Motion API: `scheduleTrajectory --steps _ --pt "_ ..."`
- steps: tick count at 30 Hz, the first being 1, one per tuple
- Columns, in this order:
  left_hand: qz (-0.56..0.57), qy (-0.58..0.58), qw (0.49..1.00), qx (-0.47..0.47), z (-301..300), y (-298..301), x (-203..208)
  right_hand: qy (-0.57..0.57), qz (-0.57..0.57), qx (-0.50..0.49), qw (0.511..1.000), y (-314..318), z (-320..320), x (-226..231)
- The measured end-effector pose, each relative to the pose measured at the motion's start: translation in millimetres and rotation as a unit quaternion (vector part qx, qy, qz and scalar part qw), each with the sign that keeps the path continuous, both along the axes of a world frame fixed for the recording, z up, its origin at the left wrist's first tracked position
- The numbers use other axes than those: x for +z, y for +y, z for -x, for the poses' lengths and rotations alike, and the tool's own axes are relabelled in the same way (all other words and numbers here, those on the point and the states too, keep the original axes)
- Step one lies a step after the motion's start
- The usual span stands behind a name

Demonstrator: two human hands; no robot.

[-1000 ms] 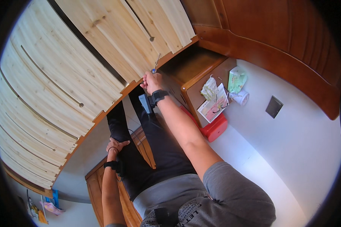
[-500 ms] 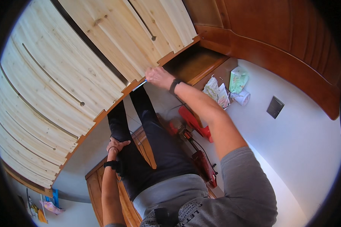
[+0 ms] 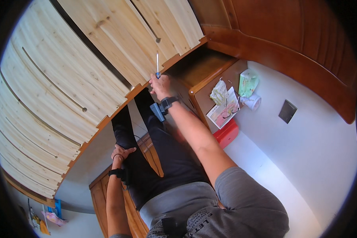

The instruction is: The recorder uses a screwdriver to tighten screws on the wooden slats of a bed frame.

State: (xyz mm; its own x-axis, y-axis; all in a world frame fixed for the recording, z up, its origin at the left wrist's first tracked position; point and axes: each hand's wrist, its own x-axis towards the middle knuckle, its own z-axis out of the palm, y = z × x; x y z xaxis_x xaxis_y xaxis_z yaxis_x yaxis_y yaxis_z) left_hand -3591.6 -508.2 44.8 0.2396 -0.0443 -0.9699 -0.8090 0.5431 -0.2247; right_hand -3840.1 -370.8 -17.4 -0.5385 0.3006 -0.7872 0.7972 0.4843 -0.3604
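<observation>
My right hand [image 3: 161, 86] is closed around a screwdriver [image 3: 158, 65], just past the edge of the bed frame [image 3: 133, 94]. Most of its blue handle is hidden in my fingers. The metal shaft points away from me over the pale wooden slats [image 3: 119, 43], and I cannot tell whether the tip touches them. A dark band with a grey-blue device is on my right wrist. My left hand [image 3: 123, 152] lies on my dark trouser leg near the knee, thumb stretched out, with nothing in it.
To the right, a bedside cabinet [image 3: 194, 90] bears glasses on a printed sheet [image 3: 224, 109], a crumpled white wrapper [image 3: 218, 91], a green packet [image 3: 248, 83] and a white roll [image 3: 254, 101]. Below it is a red object [image 3: 227, 134]. A brown headboard [image 3: 273, 31] rises at far right.
The screwdriver has swung from pointing back toward me at the frame edge to pointing away over the slats. My right forearm has shifted left; my left hand stays put.
</observation>
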Motion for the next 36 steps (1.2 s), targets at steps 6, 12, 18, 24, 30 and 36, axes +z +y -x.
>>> scheduleTrajectory --steps 6,12,18,24,30,36 --pt "-0.007 -0.005 1.0 -0.022 -1.8 3.0 -4.3 -0.018 0.016 -0.219 0.975 -14.0 1.3 -2.9" --pt "0.005 -0.002 1.0 -0.01 -16.3 -0.1 -10.2 0.164 -0.202 0.413 0.873 1.8 2.3 8.4" --pt "0.001 0.009 1.0 -0.001 -12.3 3.8 -9.1 0.187 -0.106 0.819 0.532 20.9 36.4 12.6" --pt "0.01 0.009 1.0 -0.005 -19.3 7.1 -11.5 0.19 -0.098 0.82 0.532 12.4 39.4 20.9" --pt "0.011 0.003 1.0 0.001 -18.5 7.2 -7.8 0.064 -0.139 0.447 0.881 4.3 20.6 16.1" --pt "0.0 -0.005 1.0 -0.014 -18.1 6.1 -8.0 0.055 -0.17 0.309 0.934 -3.8 8.4 3.2"
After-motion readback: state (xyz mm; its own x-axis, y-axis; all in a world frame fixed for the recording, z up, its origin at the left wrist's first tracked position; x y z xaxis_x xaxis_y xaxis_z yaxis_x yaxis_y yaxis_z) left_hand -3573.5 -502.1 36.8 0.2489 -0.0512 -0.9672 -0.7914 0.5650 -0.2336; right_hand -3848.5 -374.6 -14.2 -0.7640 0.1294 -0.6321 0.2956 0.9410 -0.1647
